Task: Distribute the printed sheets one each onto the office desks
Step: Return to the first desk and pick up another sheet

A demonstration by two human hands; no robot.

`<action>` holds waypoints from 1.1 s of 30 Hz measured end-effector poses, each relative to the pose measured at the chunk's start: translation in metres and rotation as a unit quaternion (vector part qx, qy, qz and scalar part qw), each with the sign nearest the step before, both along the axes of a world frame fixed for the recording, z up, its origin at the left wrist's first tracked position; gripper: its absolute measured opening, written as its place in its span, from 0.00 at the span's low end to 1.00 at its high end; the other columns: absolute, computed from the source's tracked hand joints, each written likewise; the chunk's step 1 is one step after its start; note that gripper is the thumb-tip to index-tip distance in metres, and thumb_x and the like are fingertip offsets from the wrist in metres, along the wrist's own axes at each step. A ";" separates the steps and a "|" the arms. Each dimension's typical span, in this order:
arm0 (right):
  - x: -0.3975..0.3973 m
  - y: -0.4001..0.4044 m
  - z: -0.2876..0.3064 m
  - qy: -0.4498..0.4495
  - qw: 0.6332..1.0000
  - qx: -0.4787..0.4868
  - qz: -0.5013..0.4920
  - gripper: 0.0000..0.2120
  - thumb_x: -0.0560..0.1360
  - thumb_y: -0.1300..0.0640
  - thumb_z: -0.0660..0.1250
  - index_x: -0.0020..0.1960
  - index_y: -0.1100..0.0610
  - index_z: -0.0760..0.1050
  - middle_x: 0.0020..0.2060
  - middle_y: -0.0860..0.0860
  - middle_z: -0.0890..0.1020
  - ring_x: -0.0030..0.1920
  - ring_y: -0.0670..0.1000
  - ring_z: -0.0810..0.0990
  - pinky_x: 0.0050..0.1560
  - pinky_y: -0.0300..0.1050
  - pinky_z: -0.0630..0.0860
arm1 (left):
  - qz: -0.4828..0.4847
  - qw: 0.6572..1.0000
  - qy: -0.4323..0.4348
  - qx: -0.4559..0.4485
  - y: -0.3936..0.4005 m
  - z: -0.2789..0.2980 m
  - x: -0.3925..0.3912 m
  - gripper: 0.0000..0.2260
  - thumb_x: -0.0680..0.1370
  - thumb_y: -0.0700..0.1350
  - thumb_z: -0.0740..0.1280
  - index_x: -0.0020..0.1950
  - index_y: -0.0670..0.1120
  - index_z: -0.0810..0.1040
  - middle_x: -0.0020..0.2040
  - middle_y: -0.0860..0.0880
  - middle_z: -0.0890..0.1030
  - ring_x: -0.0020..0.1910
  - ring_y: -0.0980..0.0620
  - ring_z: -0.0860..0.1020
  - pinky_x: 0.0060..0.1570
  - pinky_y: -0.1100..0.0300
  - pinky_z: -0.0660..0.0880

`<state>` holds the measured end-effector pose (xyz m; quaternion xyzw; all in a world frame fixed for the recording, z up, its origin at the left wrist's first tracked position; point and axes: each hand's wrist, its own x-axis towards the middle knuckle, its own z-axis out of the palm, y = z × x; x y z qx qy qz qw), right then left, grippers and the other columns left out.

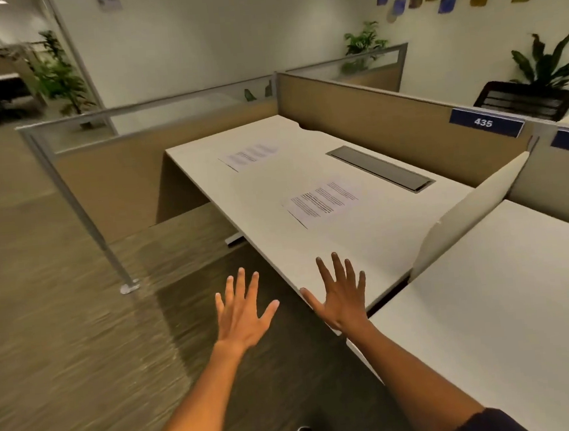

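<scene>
Two flat printed sheets, near [321,202] and far [253,156], lie apart on the smooth white counter [375,241]. Left hand [241,310] and right hand [343,297] hover empty at its front edge, fingers spread wide.

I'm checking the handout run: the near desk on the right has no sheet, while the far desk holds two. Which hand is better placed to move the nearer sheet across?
Probably the right hand: it is open over the far desk, nearer the sheet and the bare desk. The left hand hangs over carpet.
</scene>
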<state>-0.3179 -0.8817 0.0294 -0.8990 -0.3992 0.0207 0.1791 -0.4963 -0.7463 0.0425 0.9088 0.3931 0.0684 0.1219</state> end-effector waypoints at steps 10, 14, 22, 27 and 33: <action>0.072 0.177 0.003 0.006 1.000 -0.015 -0.003 0.42 0.70 0.23 0.42 0.78 0.42 0.42 0.79 0.51 0.40 0.79 0.59 0.42 0.74 0.66 0.41 | 0.017 1.000 0.025 0.004 0.175 0.017 0.066 0.36 0.76 0.69 0.51 0.79 0.54 0.45 0.81 0.47 0.41 0.80 0.43 0.42 0.75 0.36 0.46; 0.092 0.219 -0.002 -0.002 1.000 -0.029 -0.011 0.42 0.69 0.23 0.40 0.78 0.41 0.40 0.79 0.50 0.38 0.79 0.58 0.40 0.74 0.65 0.39 | 0.007 1.000 0.020 -0.003 0.220 0.013 0.094 0.36 0.76 0.69 0.52 0.79 0.54 0.46 0.81 0.47 0.42 0.80 0.43 0.42 0.76 0.36 0.46; 0.138 0.297 -0.013 -0.011 0.997 -0.050 -0.056 0.41 0.70 0.24 0.40 0.78 0.41 0.40 0.79 0.50 0.39 0.79 0.57 0.40 0.75 0.64 0.37 | -0.041 0.999 0.021 -0.016 0.325 -0.007 0.159 0.37 0.76 0.70 0.49 0.79 0.54 0.45 0.81 0.46 0.41 0.80 0.42 0.42 0.75 0.35 0.47; 0.168 0.365 -0.018 -0.004 0.994 -0.050 -0.101 0.40 0.70 0.24 0.42 0.78 0.40 0.41 0.79 0.50 0.41 0.79 0.57 0.41 0.76 0.64 0.40 | -0.088 0.995 0.034 -0.021 0.410 -0.016 0.192 0.37 0.76 0.70 0.49 0.79 0.54 0.43 0.80 0.46 0.39 0.79 0.42 0.41 0.75 0.36 0.45; 0.179 0.438 -0.019 0.018 0.983 -0.043 -0.180 0.40 0.71 0.25 0.43 0.78 0.41 0.41 0.79 0.50 0.41 0.79 0.57 0.42 0.76 0.64 0.42 | -0.148 0.987 0.064 -0.015 0.511 -0.014 0.213 0.37 0.76 0.70 0.48 0.79 0.55 0.40 0.80 0.47 0.37 0.79 0.43 0.38 0.75 0.37 0.43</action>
